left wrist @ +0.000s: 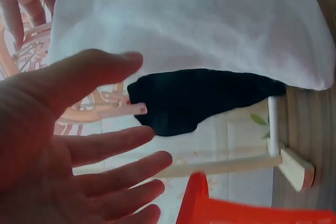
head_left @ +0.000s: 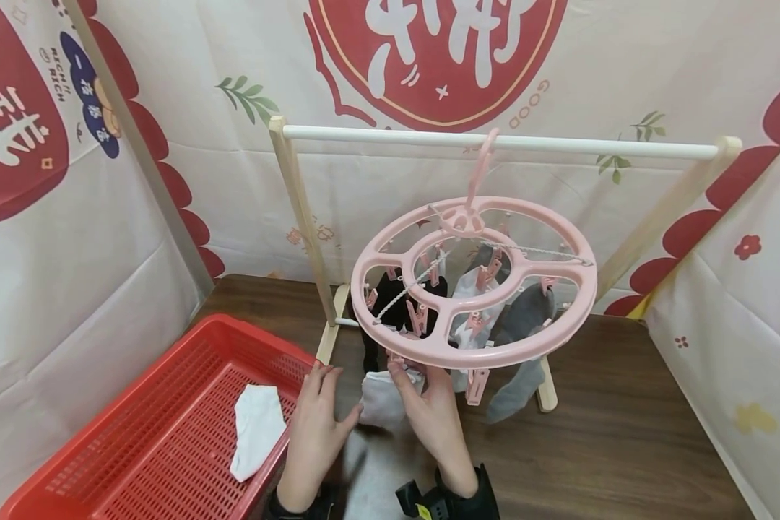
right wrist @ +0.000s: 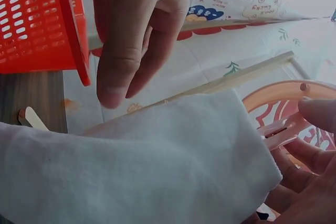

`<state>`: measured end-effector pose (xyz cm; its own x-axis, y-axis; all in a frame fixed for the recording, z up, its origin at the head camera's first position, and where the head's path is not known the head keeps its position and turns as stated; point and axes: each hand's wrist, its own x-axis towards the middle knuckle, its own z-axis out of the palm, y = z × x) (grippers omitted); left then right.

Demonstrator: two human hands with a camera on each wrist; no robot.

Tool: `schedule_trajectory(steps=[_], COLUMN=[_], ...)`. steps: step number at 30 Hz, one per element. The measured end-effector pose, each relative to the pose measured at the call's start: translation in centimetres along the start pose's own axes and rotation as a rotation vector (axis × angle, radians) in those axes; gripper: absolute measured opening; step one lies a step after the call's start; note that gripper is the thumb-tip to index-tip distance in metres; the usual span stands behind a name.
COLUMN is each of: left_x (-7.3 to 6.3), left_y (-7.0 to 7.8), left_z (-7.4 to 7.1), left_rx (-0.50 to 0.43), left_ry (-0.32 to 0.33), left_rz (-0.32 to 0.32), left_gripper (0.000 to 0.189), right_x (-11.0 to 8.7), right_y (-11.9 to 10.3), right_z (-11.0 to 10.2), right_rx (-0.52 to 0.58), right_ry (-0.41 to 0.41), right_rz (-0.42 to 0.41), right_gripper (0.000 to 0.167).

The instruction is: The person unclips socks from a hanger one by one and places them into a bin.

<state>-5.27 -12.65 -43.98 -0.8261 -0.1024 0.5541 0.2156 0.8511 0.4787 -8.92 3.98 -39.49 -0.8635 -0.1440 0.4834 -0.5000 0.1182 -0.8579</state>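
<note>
A pink round clip hanger (head_left: 562, 328) hangs by its hook from a white rod. At its near edge, my right hand (head_left: 432, 415) pinches a pink clothespin (right wrist: 283, 129) between thumb and fingers. A white sock (head_left: 383, 401) hangs at that clothespin; the right wrist view shows the sock's corner against it. Left of the sock, my left hand (head_left: 318, 426) has its fingers extended and holds nothing. In the left wrist view, that hand's spread fingers lie apart from the sock. A black sock (left wrist: 194, 98) hangs behind, from another clip.
A red basket (head_left: 130, 383) stands at left with a white sock (head_left: 258, 430) inside. Grey socks (head_left: 526, 314) and a white-grey sock (head_left: 477, 289) hang from the hanger. The wooden stand (head_left: 302, 217) carries the white rod (head_left: 390, 137) above the brown table (head_left: 624, 419).
</note>
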Motion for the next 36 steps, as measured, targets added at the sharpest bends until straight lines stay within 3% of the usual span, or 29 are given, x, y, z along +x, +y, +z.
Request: schedule_trajectory(steps=[3, 7, 11, 15, 22, 26, 33, 36], left_x=[-0.1, -0.3, -0.5, -0.8, -1.1, -1.4, -1.1, -1.0], left_y=[0.2, 0.6, 1.1, 1.5, 1.8, 2.1, 1.9, 1.7], left_z=[0.6, 1.1, 1.3, 1.3, 1.2, 0.9, -0.3, -1.0], left_rx=[-0.049, -0.144, -0.331, -0.480, -0.500, -0.510, -0.490, -0.477], left_ry=[-0.025, -0.107, -0.169, -0.168, -0.146, -0.138, -0.162, -0.137], left_rz=[0.016, 0.020, -0.048, -0.104, -0.051, -0.037, -0.134, -0.153], left_gripper=[0.061, 0.057, 0.034, 0.013, 0.012, 0.009, 0.007, 0.007], right_x=[-0.1, -0.3, -0.5, -0.6, -0.5, -0.7, -1.2, -1.4], right_y=[-0.1, 0.0, 0.1, 0.2, 0.7, 0.5, 0.5, 0.4], right_z=[-0.2, -0.2, -0.2, -0.3, -0.5, -0.9, -1.9, -2.4], right_rx=[0.004, 0.025, 0.043, 0.037, 0.054, 0.032, 0.029, 0.020], right_ry=[0.006, -0.006, -0.016, 0.020, 0.108, 0.155, 0.229, 0.251], right_rz=[0.005, -0.003, -0.033, -0.070, -0.173, -0.155, -0.107, -0.123], right_gripper=[0.037, 0.028, 0.021, 0.021, 0.024, 0.020, 0.021, 0.027])
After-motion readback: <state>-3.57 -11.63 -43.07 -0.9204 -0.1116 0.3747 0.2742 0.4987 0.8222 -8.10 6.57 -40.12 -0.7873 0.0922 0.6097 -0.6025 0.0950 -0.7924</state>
